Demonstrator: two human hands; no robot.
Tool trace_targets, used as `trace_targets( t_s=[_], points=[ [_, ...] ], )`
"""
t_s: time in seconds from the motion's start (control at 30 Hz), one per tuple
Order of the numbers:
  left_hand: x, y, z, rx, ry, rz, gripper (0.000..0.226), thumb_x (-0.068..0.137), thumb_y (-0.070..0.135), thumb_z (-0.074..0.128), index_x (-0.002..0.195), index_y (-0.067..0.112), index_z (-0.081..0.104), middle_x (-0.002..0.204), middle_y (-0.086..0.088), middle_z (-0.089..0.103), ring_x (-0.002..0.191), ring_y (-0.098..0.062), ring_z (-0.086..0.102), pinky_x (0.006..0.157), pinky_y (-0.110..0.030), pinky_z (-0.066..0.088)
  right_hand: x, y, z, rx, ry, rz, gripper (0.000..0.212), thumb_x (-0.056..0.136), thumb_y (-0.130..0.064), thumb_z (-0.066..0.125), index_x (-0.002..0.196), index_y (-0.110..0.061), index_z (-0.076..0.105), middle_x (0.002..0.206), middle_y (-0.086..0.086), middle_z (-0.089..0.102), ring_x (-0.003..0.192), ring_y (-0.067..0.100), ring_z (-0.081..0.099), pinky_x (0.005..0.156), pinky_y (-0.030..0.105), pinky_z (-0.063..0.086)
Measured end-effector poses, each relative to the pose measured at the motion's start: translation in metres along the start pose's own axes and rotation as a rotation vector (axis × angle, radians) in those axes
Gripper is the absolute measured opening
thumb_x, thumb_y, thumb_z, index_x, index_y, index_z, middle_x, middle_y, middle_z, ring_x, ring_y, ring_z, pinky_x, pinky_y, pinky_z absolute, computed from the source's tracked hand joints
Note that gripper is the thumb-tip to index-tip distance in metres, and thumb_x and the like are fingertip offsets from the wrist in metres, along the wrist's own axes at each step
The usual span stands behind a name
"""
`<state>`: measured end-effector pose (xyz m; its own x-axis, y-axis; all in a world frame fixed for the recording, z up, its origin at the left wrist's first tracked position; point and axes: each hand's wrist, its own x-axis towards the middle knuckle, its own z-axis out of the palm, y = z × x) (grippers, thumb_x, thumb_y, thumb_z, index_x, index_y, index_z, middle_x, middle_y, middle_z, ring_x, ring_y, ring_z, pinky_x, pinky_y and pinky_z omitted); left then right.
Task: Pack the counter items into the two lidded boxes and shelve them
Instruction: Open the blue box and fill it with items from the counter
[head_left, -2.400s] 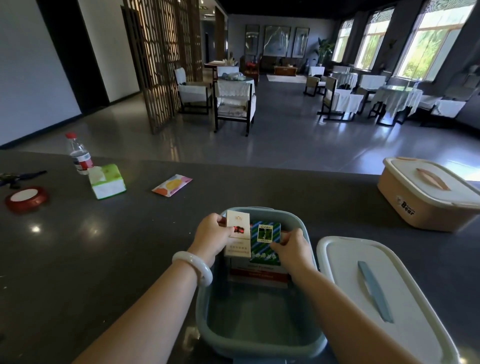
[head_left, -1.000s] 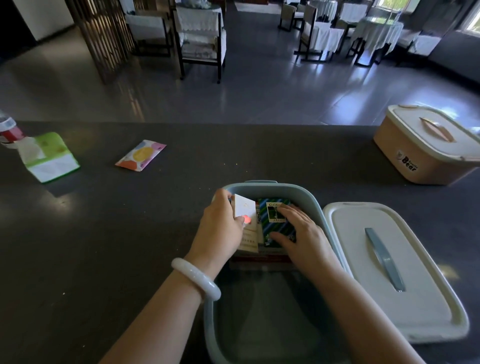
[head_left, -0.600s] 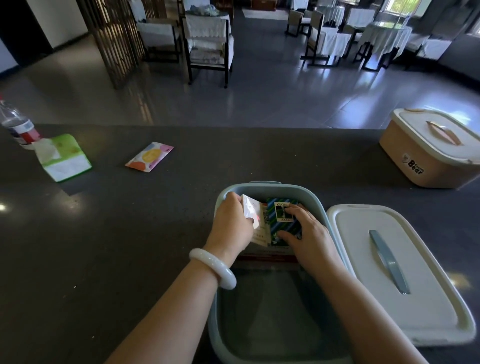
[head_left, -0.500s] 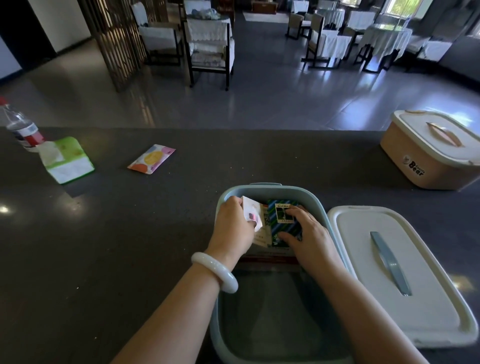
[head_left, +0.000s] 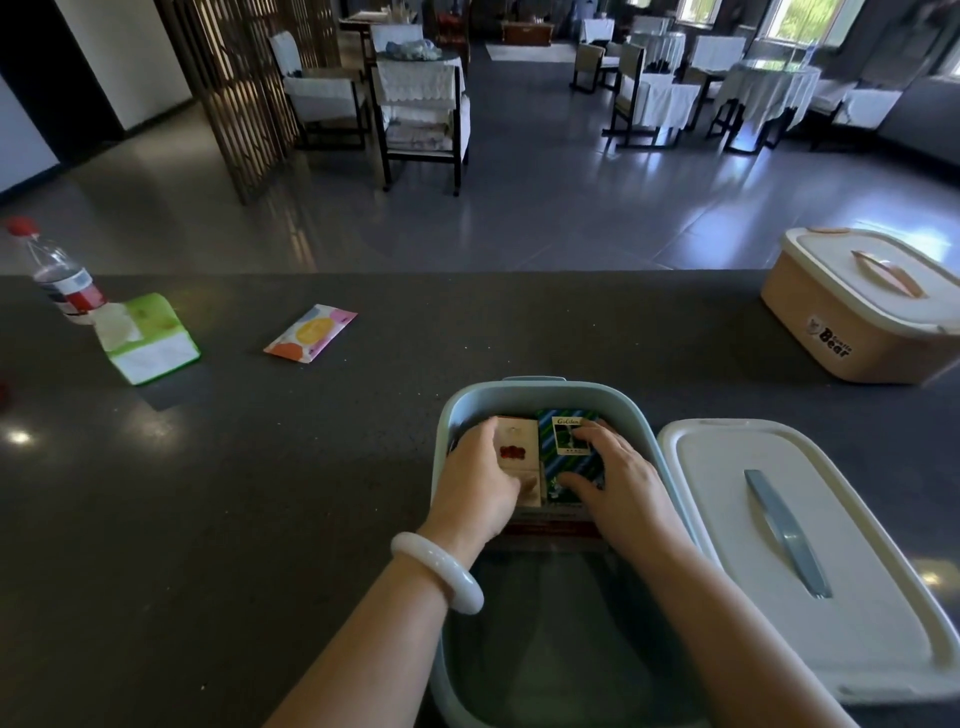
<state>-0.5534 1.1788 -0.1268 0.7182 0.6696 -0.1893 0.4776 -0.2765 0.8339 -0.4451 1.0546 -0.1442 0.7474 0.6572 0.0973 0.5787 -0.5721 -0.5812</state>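
Head view: left hand gripping the cream pack and right hand gripping the green pack at the blue box's far end; releasing unevenly could topple them off the red carton.

We see a dining room beyond the dark counter that spans the lower frame. The grey tiled floor shines with window light. In the upper left stand a white wall and a wooden lattice screen. Top centre, we find dark-framed chairs with white covers and a table under a white cloth. In the upper right, more cloth-covered tables and chairs sit below bright windows showing greenery.
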Motion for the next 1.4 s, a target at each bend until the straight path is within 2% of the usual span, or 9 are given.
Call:
trace_targets(
  t_s=[0.13,0.33,0.47,0.63,0.83,1.07,1.4],
  points=[
    [-0.0011,-0.0031,0.0013,0.042,-0.034,0.011,0.077,0.083,0.012,0.073,0.146,0.029,0.032,0.135,0.010,0.051,0.124,-0.009,0.049,0.089,-0.020,0.041,0.0005,0.0015,0.0001,-0.001,-0.007,0.004,0.058,0.084,-0.026,0.072,0.137,-0.022,0.048,0.145,-0.003,0.046,0.133,0.014,0.041,0.110,0.030,0.033],
    [-0.0016,-0.0043,0.0028,0.100,-0.038,0.014,0.078,0.087,0.002,0.060,0.149,0.034,0.025,0.142,0.008,0.044,0.130,-0.011,0.042,0.095,-0.026,0.042,0.0013,0.0033,0.0024,-0.008,0.006,0.005,0.058,0.084,-0.026,0.072,0.137,-0.021,0.049,0.145,-0.002,0.045,0.134,0.015,0.040,0.111,0.032,0.032],
    [-0.0059,-0.0044,0.0061,0.143,0.011,0.063,0.074,0.089,-0.001,0.058,0.149,0.028,0.026,0.148,0.005,0.038,0.135,-0.013,0.037,0.105,-0.030,0.039,0.0015,0.0027,0.0022,0.001,0.014,-0.006,0.058,0.083,-0.023,0.073,0.136,-0.019,0.050,0.144,-0.001,0.047,0.133,0.015,0.041,0.110,0.027,0.029],
    [-0.0051,-0.0035,0.0070,0.195,0.036,0.089,0.072,0.090,0.001,0.057,0.151,0.024,0.025,0.153,0.003,0.032,0.138,-0.014,0.034,0.110,-0.032,0.035,0.0010,0.0029,0.0012,0.012,0.008,-0.005,0.058,0.083,-0.022,0.073,0.136,-0.019,0.050,0.144,-0.001,0.047,0.133,0.015,0.040,0.108,0.023,0.027],
    [-0.0078,-0.0028,0.0062,0.214,0.048,0.131,0.066,0.093,0.001,0.052,0.151,0.021,0.026,0.154,0.002,0.033,0.140,-0.012,0.032,0.111,-0.028,0.031,0.0011,0.0029,0.0015,0.017,0.010,-0.013,0.056,0.083,-0.023,0.073,0.134,-0.020,0.051,0.142,-0.002,0.048,0.131,0.014,0.043,0.108,0.028,0.033],
    [-0.0078,-0.0025,0.0062,0.225,0.059,0.120,0.066,0.094,0.003,0.052,0.151,0.021,0.025,0.154,0.002,0.032,0.140,-0.013,0.032,0.112,-0.032,0.032,0.0044,0.0019,0.0017,0.039,0.000,-0.011,0.055,0.083,-0.023,0.073,0.133,-0.022,0.051,0.141,-0.003,0.049,0.130,0.014,0.045,0.108,0.031,0.036],
    [-0.0069,-0.0033,0.0074,0.235,0.077,0.125,0.066,0.093,0.002,0.054,0.150,0.019,0.027,0.154,0.000,0.032,0.140,-0.015,0.033,0.111,-0.031,0.032,0.0035,0.0012,0.0009,0.038,-0.001,-0.024,0.055,0.083,-0.023,0.073,0.133,-0.022,0.051,0.142,-0.003,0.049,0.130,0.015,0.045,0.108,0.031,0.036]
  ],
)
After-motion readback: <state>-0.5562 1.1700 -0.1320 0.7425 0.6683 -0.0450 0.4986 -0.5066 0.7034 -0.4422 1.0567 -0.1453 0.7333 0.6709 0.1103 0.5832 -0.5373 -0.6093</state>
